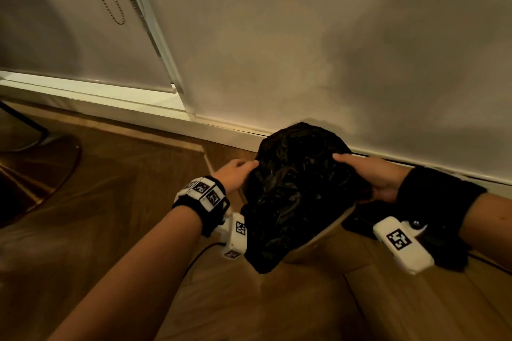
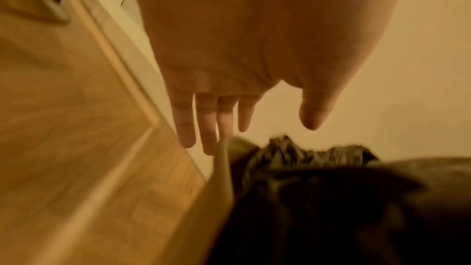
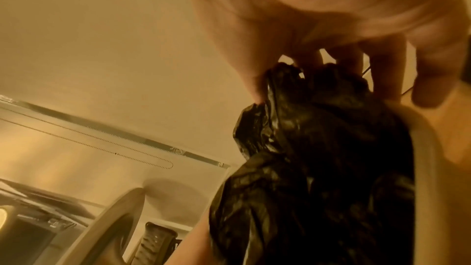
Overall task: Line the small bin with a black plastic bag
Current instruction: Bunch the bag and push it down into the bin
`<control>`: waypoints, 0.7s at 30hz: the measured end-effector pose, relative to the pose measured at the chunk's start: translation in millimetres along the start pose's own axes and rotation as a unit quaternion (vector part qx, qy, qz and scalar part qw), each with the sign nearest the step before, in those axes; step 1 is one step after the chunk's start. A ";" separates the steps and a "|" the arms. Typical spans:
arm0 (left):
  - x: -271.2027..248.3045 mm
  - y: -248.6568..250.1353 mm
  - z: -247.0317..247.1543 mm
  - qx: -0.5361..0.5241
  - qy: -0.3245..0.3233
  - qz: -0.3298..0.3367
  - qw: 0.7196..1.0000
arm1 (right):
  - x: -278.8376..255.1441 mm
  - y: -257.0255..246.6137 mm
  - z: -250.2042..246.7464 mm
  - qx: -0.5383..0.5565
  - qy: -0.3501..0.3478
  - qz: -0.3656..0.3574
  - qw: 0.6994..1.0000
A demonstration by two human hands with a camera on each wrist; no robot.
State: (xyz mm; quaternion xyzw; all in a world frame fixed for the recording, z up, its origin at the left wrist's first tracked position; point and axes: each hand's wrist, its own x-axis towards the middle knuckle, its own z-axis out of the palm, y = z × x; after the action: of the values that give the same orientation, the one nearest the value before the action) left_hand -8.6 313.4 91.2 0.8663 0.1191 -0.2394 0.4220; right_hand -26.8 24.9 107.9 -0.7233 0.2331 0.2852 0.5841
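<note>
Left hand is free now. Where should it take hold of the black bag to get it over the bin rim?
Pinch the black bag at its loose crumpled edge on the left, reaching in from outside with the left hand. The small bin's rim shows bare there, and the right hand already holds the opposite side.

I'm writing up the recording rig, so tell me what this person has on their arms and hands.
Both forearms are bare, no sleeves or gloves. Each wrist carries a black strap. The left wrist band has white blocks printed with black-and-white square markers; a similar marked white block hangs below the right wrist.
</note>
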 end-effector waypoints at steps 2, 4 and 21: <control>5.4 6.3 7.1 -0.003 -0.004 0.027 1.000 | 4.4 3.6 5.4 0.065 0.029 -0.028 0.997; 12.9 8.6 8.0 -0.040 0.039 0.060 0.997 | 0.2 4.1 7.9 0.134 0.036 -0.058 0.989; 9.1 -54.4 -46.1 0.169 0.078 0.018 0.982 | 43.0 48.6 -47.7 0.032 0.027 0.047 0.998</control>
State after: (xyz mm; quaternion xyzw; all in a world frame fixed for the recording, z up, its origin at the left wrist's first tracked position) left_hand -8.6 383.2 74.2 0.9432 0.0936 -0.1804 0.2628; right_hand -21.4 -32.1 51.3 -0.6999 0.2913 0.2854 0.5863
